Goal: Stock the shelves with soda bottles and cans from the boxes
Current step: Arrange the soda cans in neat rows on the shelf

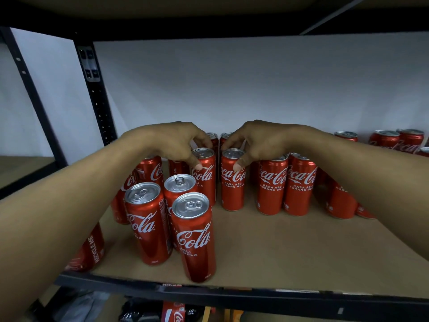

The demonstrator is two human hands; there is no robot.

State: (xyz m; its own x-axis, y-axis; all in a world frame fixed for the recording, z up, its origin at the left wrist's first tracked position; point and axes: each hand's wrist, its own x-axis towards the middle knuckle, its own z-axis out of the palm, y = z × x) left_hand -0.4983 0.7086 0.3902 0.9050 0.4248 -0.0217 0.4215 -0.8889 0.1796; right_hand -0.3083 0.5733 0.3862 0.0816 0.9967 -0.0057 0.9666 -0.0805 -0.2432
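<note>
A tan fibreboard shelf board (278,247) is sitting in a black metal rack, whose perforated upright (96,98) is rising at ten o'clock against a plain white wall (232,84). At twelve o'clock the left hand (176,145) is clasping the top of one slim red Coca-Cola can (205,182), standing upright. The right hand (257,145) is likewise clasping the neighbouring red can (233,189) just beside it. A cluster of nearer cans (148,224) is crowding at eight o'clock.

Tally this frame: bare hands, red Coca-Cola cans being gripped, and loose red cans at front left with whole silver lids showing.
Bare hands: 2, left hand, right hand
Gripped red cans: 2
Loose front red cans: 3
Total: 7
</note>
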